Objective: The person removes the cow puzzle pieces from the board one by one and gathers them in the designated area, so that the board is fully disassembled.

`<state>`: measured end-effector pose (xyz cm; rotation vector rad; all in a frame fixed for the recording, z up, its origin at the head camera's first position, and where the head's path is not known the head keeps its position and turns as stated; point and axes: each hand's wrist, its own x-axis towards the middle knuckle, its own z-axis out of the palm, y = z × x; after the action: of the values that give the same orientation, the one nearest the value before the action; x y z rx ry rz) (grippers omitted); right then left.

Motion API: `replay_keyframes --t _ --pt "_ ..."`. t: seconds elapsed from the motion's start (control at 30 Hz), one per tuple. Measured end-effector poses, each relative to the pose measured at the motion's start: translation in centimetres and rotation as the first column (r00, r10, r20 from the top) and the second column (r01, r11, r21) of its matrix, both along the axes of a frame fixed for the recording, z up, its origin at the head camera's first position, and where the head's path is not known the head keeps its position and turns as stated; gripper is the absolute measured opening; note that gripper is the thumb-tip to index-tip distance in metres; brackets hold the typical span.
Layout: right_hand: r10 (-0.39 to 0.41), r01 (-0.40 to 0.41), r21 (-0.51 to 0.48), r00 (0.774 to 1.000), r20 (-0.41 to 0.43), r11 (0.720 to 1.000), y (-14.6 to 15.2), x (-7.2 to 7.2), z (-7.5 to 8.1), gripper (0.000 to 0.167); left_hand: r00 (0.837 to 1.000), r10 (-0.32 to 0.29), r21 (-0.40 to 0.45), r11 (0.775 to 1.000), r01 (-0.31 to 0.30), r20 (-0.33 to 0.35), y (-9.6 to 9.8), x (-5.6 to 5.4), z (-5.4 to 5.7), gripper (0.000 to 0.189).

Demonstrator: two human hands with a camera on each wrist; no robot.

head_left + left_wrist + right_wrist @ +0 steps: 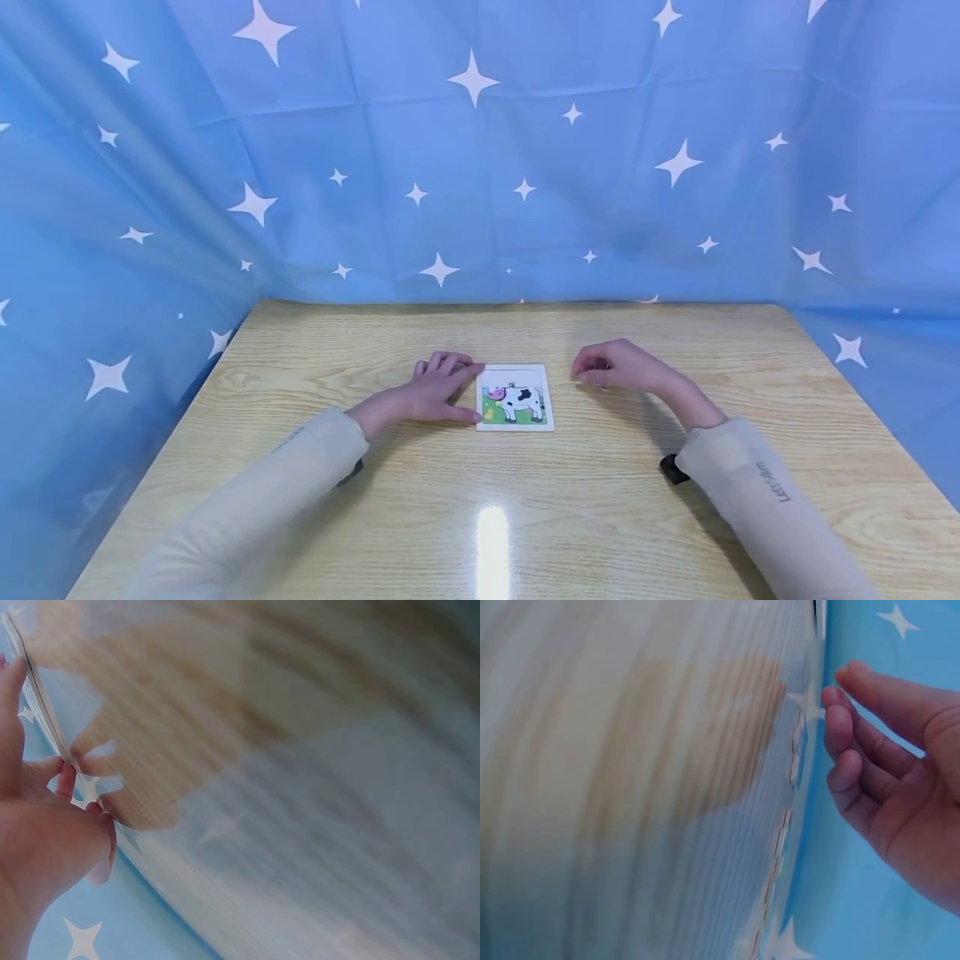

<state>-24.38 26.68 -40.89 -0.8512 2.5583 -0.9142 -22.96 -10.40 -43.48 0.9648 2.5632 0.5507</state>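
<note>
A small square picture board (515, 397) with a white rim lies flat on the table; it shows a black-and-white cow on green grass. My left hand (431, 396) rests at its left side, thumb at the lower left corner and index finger by the upper left corner. In the left wrist view, the left hand (52, 832) reaches along the board's thin edge (45, 705). My right hand (618, 365) hovers right of the board, apart from it, fingers loosely curled. The right wrist view shows nothing held in the right hand (900, 765).
The wooden table (375, 533) has a bright light reflection near its front. A blue curtain (480, 167) with white stars hangs behind it and at both sides. Thin flat shapes (780, 840) line the table surface in the right wrist view; their kind is unclear.
</note>
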Motion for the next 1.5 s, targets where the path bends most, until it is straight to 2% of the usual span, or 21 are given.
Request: replay_keyframes --t 0.53,0.67,0.9,1.07,1.23,1.5 --pt "0.085 -0.084 0.024 0.996 -0.039 0.996 -2.5 -0.4 -0.2 0.006 1.0 -0.007 -0.001 1.0 0.007 -0.003 0.0 -0.1 -0.2 0.091" --pt "0.1 -0.1 0.013 0.995 -0.027 0.995 -3.2 -0.5 -0.2 0.006 1.0 -0.003 0.002 1.0 0.003 -0.007 0.0 -0.2 -0.2 0.091" --pt "0.123 -0.123 -0.008 0.992 0.04 0.992 -4.8 -0.3 -0.3 0.009 1.0 -0.006 -0.007 1.0 0.006 -0.016 0.1 -0.1 -0.2 0.091" --pt "0.127 -0.127 0.001 0.991 0.046 0.992 -5.6 -0.1 -0.2 0.008 1.0 -0.001 -0.005 1.0 0.001 -0.017 0.1 -0.1 -0.2 0.09" --pt "0.178 -0.178 0.012 0.984 0.028 0.984 -6.3 -0.3 -0.4 0.009 1.0 0.003 -0.007 1.0 -0.003 -0.014 0.1 -0.1 -0.2 0.09" --pt "0.215 -0.215 0.026 0.977 0.011 0.976 -7.9 -0.4 -0.3 0.007 1.0 0.002 -0.008 1.0 -0.002 -0.021 0.1 -0.1 -0.2 0.091"
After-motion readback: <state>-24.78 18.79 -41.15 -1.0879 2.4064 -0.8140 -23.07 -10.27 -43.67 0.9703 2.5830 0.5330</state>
